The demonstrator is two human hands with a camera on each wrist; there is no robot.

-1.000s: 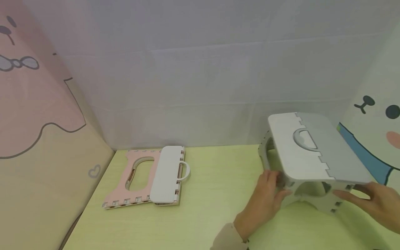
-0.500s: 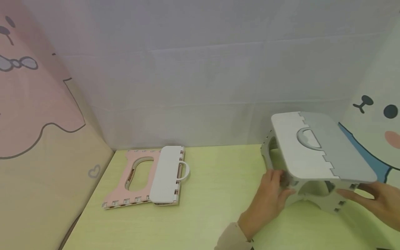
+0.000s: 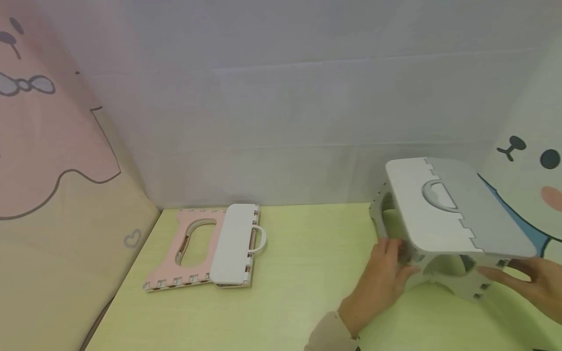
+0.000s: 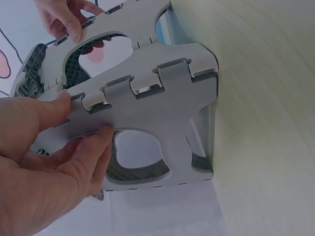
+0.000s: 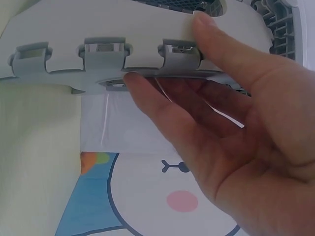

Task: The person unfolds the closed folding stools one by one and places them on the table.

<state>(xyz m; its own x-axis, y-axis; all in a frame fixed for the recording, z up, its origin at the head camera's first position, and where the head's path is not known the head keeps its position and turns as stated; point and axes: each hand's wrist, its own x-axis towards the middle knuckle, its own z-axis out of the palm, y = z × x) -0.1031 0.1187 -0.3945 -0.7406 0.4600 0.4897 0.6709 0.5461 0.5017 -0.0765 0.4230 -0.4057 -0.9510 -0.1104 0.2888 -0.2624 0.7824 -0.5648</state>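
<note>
An unfolded white-and-grey folding step stool (image 3: 421,219) stands upright on the table's right side, its handle slot facing up. My left hand (image 3: 378,280) grips its near left leg corner. In the left wrist view, the left thumb (image 4: 54,109) lies at the hinged edge and the fingers reach the leg panel's oval opening. At the near right corner, my right hand (image 3: 535,285) holds the stool under the top. The right wrist view has the thumb (image 5: 221,42) on one panel and the fingers behind the hinged edge (image 5: 103,54). Several fingertips are hidden by the panels.
A folded pink-and-white step stool (image 3: 230,243) lies flat on the left of the pale yellow-green table (image 3: 303,253). A white cloth wall (image 3: 263,107) closes off the back. Printed cloth panels flank both sides, the right one (image 3: 533,185) close beside the standing stool.
The white-and-grey stool has shifted a little to the right, with both hands moving along and keeping their hold. The folded pink-and-white stool stays in place.
</note>
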